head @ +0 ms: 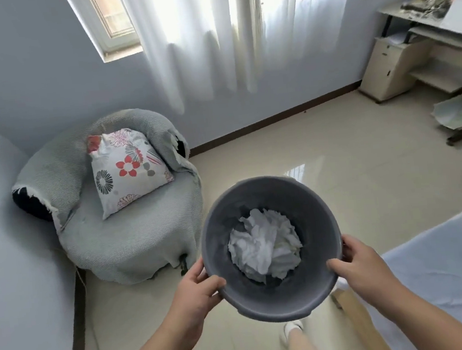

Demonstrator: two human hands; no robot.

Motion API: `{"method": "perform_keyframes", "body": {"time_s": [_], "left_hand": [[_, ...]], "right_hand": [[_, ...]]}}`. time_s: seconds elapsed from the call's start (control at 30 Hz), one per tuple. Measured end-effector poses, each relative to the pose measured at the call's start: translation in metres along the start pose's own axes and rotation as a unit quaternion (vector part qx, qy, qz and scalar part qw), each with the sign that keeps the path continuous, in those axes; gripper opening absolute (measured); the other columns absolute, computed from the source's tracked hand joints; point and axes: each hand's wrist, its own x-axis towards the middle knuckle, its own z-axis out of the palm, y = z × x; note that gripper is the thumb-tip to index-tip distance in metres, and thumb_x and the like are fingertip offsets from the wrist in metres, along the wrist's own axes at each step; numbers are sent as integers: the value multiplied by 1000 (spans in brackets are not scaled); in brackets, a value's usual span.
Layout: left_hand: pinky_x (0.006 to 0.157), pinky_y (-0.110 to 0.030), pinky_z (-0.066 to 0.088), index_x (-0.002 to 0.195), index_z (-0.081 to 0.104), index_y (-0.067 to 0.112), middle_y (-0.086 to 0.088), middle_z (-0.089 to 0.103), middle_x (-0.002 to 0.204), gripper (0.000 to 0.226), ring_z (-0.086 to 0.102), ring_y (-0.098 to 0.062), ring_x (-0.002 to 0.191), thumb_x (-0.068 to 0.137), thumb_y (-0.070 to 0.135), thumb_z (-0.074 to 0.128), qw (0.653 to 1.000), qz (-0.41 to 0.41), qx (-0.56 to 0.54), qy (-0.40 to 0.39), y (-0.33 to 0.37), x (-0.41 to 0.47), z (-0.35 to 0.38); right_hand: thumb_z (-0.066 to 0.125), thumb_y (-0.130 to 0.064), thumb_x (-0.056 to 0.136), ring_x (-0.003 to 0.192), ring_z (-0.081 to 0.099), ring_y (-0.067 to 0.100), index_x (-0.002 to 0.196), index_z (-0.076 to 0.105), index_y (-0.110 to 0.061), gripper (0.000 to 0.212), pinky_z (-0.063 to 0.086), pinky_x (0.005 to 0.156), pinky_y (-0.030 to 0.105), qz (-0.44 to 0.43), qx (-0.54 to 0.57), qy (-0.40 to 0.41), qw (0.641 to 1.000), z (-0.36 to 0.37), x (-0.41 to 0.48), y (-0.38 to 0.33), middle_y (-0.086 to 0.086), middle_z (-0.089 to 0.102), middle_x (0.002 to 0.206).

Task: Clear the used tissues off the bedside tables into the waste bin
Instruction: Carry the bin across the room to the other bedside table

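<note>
A round grey waste bin [222, 212] is held up above the floor in front of me, its mouth facing the camera. Crumpled white tissues [264, 245] fill its bottom. My left hand [196, 292] grips the bin's rim on the left side, thumb over the edge. On the right side my right hand [359, 266] grips the rim the same way. No bedside table is in view.
A round grey armchair [133, 236] with a flowered cushion [126, 168] stands at the left by the wall. The bed [447, 266] with a pale sheet lies at the right. A desk with shelves [422, 49] stands at the far right. Glossy tiled floor [336, 158] spreads between them.
</note>
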Motion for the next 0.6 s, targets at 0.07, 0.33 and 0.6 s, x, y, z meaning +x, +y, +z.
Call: {"method": "perform_keyframes", "body": {"time_s": [0.07, 0.33, 0.6], "left_hand": [[75, -31, 66, 132, 72, 27, -6, 82, 118, 65, 81, -23, 97, 85, -16, 60, 1000, -15, 4, -3, 18, 33, 16], [73, -31, 66, 131, 70, 29, -3, 82, 121, 65, 81, -26, 102, 84, -14, 62, 999, -32, 13, 17, 117, 163, 69], [74, -30, 67, 129, 72, 34, -1, 81, 123, 67, 80, -24, 105, 74, -5, 71, 1000, -9, -1, -9, 201, 288, 145]], "right_hand": [[65, -2, 84, 83, 73, 3, 102, 72, -33, 37, 57, 73, 33, 19, 19, 2, 1000, -6, 37, -3, -14, 80, 92], [64, -2, 82, 86, 74, 9, 101, 73, -31, 36, 63, 82, 46, 35, 26, -8, 999, -54, 189, -59, -13, 80, 92], [65, -5, 83, 85, 73, 6, 103, 71, -34, 35, 59, 72, 28, -1, 24, 36, 999, -135, 307, -108, -15, 79, 92]]}}
